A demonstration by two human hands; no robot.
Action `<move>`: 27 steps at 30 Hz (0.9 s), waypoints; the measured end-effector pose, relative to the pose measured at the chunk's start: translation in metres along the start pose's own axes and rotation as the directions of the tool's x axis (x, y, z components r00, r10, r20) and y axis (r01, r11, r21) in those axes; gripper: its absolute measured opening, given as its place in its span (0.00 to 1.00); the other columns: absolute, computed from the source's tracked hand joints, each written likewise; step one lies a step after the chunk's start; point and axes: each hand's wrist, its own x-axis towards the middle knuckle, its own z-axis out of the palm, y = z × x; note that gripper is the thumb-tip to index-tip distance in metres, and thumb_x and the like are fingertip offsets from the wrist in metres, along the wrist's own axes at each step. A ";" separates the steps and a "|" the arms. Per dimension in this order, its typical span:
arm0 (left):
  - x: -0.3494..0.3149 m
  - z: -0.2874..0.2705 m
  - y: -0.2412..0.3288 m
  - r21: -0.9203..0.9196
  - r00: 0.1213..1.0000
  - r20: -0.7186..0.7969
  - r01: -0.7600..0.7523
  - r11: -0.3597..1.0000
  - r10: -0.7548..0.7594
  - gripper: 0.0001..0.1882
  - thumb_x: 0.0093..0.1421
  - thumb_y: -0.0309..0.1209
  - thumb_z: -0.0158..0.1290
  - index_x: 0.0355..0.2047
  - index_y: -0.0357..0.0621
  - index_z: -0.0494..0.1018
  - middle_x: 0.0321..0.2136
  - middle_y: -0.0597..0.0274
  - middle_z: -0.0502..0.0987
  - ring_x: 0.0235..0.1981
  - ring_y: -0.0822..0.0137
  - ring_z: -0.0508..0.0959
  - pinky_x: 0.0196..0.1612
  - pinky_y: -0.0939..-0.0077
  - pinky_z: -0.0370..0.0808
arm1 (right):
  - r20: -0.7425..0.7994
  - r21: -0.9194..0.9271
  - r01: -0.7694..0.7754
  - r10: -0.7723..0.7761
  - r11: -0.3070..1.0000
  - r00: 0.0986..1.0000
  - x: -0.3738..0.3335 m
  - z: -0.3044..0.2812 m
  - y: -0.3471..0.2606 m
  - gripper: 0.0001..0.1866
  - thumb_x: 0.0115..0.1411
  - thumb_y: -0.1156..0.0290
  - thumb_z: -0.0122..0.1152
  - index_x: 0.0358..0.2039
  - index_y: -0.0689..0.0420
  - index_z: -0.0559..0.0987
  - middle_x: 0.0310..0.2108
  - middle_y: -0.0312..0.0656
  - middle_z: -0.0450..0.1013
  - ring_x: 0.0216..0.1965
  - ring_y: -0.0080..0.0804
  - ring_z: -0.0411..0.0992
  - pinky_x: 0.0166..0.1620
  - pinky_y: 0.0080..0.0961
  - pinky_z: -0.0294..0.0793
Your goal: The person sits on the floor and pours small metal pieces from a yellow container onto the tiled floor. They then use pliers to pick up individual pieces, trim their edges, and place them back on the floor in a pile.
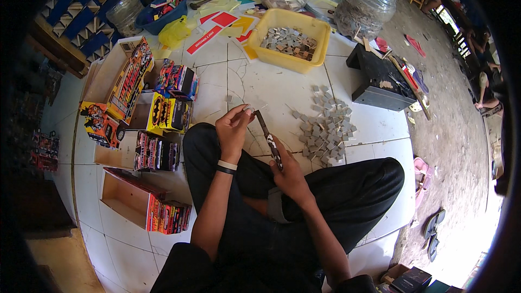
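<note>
My left hand [232, 130] pinches a small grey square piece [249, 108] between thumb and fingertips. In my right hand [290, 176] is a knife [271, 144] with a dark narrow blade and a worn, mottled handle. The blade's tip rests at or very near the grey piece; contact cannot be made out. A loose pile of similar grey square pieces [327, 127] lies on the tiles to the right. One more small piece [230, 99] sits on the floor just beyond my left hand.
Colourful toy trucks with open wooden beds [125, 198] stand at left. Ahead is a yellow tub [320, 57] of small pieces, beside coloured sticker sheets [205, 42] and a blue basin [146, 20]. A black wooden stool [374, 78] stands right of the pile.
</note>
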 end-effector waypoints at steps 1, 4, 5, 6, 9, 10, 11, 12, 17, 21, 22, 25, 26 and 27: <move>-0.001 0.000 0.000 0.015 1.000 0.002 -0.015 1.000 0.015 0.15 0.65 0.26 0.62 0.49 0.27 0.78 0.39 0.55 0.83 0.40 0.67 0.84 0.48 0.69 0.85 | 0.000 -0.015 -0.006 0.006 1.000 1.000 0.000 0.000 -0.001 0.36 0.64 0.83 0.56 0.72 0.54 0.60 0.54 0.63 0.73 0.57 0.61 0.71 0.59 0.42 0.70; -0.001 0.001 0.001 0.083 0.999 -0.004 -0.040 0.996 0.041 0.15 0.65 0.26 0.62 0.49 0.28 0.79 0.39 0.57 0.83 0.39 0.69 0.83 0.48 0.70 0.84 | 0.016 -0.041 -0.024 0.025 0.999 1.000 -0.002 -0.001 -0.004 0.37 0.64 0.83 0.56 0.72 0.53 0.60 0.50 0.62 0.73 0.54 0.61 0.72 0.56 0.43 0.71; -0.002 0.001 0.001 0.113 0.999 -0.007 -0.048 0.992 0.049 0.15 0.65 0.26 0.62 0.49 0.29 0.79 0.38 0.57 0.83 0.39 0.69 0.82 0.48 0.71 0.84 | 0.024 -0.045 -0.030 0.031 0.999 0.999 -0.002 -0.001 -0.005 0.37 0.64 0.83 0.56 0.73 0.52 0.60 0.49 0.62 0.73 0.52 0.61 0.73 0.56 0.43 0.71; -0.002 0.001 0.001 0.148 0.999 -0.014 -0.042 0.988 0.045 0.15 0.65 0.27 0.62 0.49 0.29 0.79 0.38 0.58 0.83 0.39 0.70 0.82 0.48 0.71 0.84 | 0.026 -0.056 -0.037 0.039 0.998 0.999 -0.003 0.000 -0.005 0.37 0.64 0.82 0.56 0.73 0.52 0.59 0.49 0.62 0.73 0.52 0.61 0.73 0.55 0.43 0.71; -0.002 0.002 0.001 0.160 0.998 -0.013 -0.062 0.985 0.065 0.15 0.65 0.27 0.62 0.49 0.28 0.79 0.38 0.57 0.83 0.39 0.70 0.82 0.49 0.70 0.84 | 0.025 -0.052 -0.046 0.048 0.998 0.999 -0.003 0.001 -0.005 0.38 0.64 0.82 0.57 0.73 0.51 0.59 0.48 0.61 0.73 0.51 0.61 0.73 0.55 0.44 0.71; -0.002 0.002 0.001 0.124 0.998 -0.014 -0.058 0.991 0.060 0.15 0.65 0.27 0.62 0.49 0.28 0.79 0.38 0.57 0.83 0.39 0.69 0.83 0.49 0.70 0.84 | 0.019 -0.026 -0.041 0.042 0.999 0.999 -0.003 0.001 -0.005 0.38 0.64 0.82 0.57 0.73 0.51 0.59 0.48 0.61 0.73 0.51 0.61 0.73 0.55 0.44 0.71; -0.003 0.003 0.001 0.087 0.998 -0.014 -0.054 0.995 0.056 0.15 0.65 0.27 0.62 0.49 0.28 0.79 0.38 0.57 0.83 0.39 0.69 0.83 0.49 0.70 0.85 | 0.012 -0.001 -0.036 0.036 0.999 0.999 -0.002 0.001 -0.004 0.38 0.64 0.82 0.57 0.73 0.51 0.59 0.48 0.62 0.73 0.52 0.61 0.73 0.55 0.44 0.71; -0.003 0.003 0.001 0.051 0.999 -0.016 -0.046 0.998 0.047 0.15 0.65 0.27 0.62 0.49 0.28 0.79 0.38 0.57 0.83 0.39 0.68 0.83 0.49 0.70 0.85 | -0.003 -0.004 -0.024 0.024 1.000 1.000 -0.002 0.001 -0.003 0.38 0.64 0.82 0.57 0.73 0.51 0.59 0.48 0.62 0.73 0.52 0.61 0.73 0.55 0.44 0.71; -0.004 0.005 0.001 0.085 0.997 0.003 -0.074 0.994 0.074 0.15 0.66 0.26 0.61 0.49 0.28 0.79 0.37 0.56 0.83 0.39 0.67 0.84 0.49 0.70 0.85 | -0.025 -0.021 -0.008 0.008 1.000 1.000 -0.001 0.001 -0.001 0.38 0.64 0.82 0.57 0.73 0.52 0.59 0.48 0.62 0.73 0.52 0.61 0.73 0.56 0.44 0.71; -0.004 0.004 0.001 0.147 0.996 0.011 -0.094 0.985 0.094 0.14 0.66 0.26 0.61 0.48 0.29 0.80 0.38 0.55 0.84 0.39 0.69 0.84 0.48 0.71 0.84 | -0.020 -0.042 -0.018 0.017 0.999 1.000 -0.002 0.001 -0.005 0.38 0.64 0.82 0.57 0.73 0.51 0.58 0.47 0.62 0.74 0.50 0.61 0.73 0.54 0.45 0.71; -0.004 0.004 0.001 0.150 0.995 0.007 -0.101 0.983 0.101 0.13 0.66 0.25 0.61 0.48 0.29 0.80 0.38 0.55 0.84 0.39 0.69 0.84 0.48 0.73 0.84 | -0.020 -0.044 -0.021 0.020 0.999 1.000 -0.003 0.000 -0.006 0.39 0.64 0.82 0.57 0.73 0.51 0.58 0.46 0.61 0.74 0.49 0.61 0.73 0.53 0.46 0.71; -0.004 0.004 -0.001 0.158 0.995 -0.007 -0.100 0.982 0.102 0.13 0.65 0.24 0.61 0.48 0.29 0.81 0.39 0.53 0.85 0.39 0.69 0.85 0.46 0.77 0.84 | -0.029 -0.059 -0.022 0.021 0.998 0.999 -0.003 0.000 -0.009 0.39 0.63 0.82 0.57 0.73 0.50 0.58 0.44 0.61 0.74 0.46 0.61 0.73 0.51 0.47 0.71; -0.004 0.004 -0.001 0.153 0.994 -0.007 -0.102 0.983 0.105 0.13 0.65 0.23 0.61 0.48 0.29 0.81 0.39 0.53 0.85 0.39 0.70 0.85 0.46 0.77 0.84 | -0.034 -0.060 -0.021 0.019 0.998 0.999 -0.003 0.000 -0.010 0.39 0.63 0.83 0.57 0.73 0.50 0.58 0.43 0.61 0.73 0.45 0.62 0.73 0.50 0.47 0.71; -0.004 0.004 -0.001 0.148 0.994 -0.008 -0.105 0.983 0.107 0.13 0.65 0.23 0.61 0.48 0.29 0.81 0.39 0.53 0.85 0.39 0.70 0.84 0.46 0.77 0.83 | -0.033 -0.073 -0.018 0.015 0.997 0.999 -0.003 0.000 -0.010 0.39 0.63 0.83 0.57 0.74 0.49 0.59 0.43 0.60 0.73 0.45 0.62 0.73 0.50 0.47 0.72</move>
